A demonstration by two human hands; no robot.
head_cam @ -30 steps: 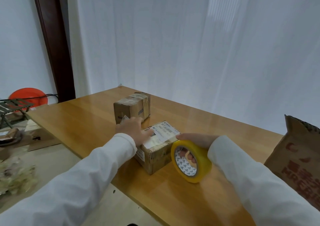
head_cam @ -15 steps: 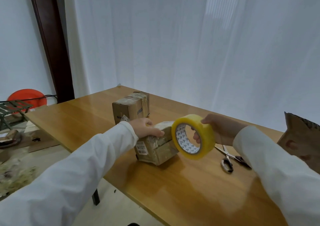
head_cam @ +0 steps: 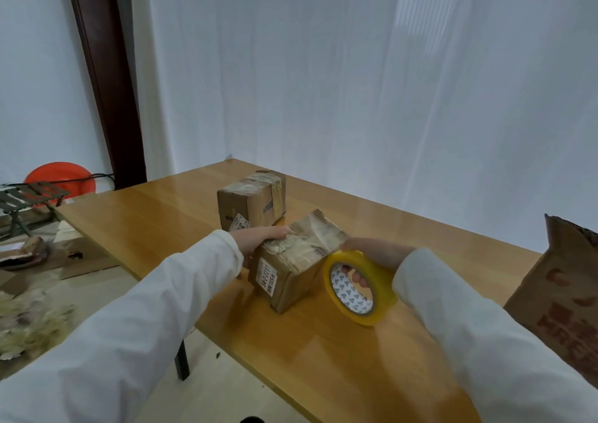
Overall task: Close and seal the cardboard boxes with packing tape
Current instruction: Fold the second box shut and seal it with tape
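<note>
A small cardboard box (head_cam: pixel 293 269) with white labels and old crinkled tape on top sits on the wooden table (head_cam: pixel 323 364) near its front edge. My left hand (head_cam: pixel 259 239) grips the box's far left top edge. My right hand (head_cam: pixel 372 254) holds a yellow roll of packing tape (head_cam: pixel 359 285) with fingers through its core, just right of the box and touching its right side. A second box (head_cam: pixel 252 205), taped shut, stands behind the first.
A large brown cardboard box (head_cam: pixel 563 293) with red print rises at the table's right edge. Left of the table, on the floor, are a red basin (head_cam: pixel 60 178), a small green rack (head_cam: pixel 29 196) and scattered scraps. White curtains hang behind.
The near box has been turned so a taped face is up. My right hand has lowered the tape roll from above the table down beside the box's right side, hiding the scissors.
</note>
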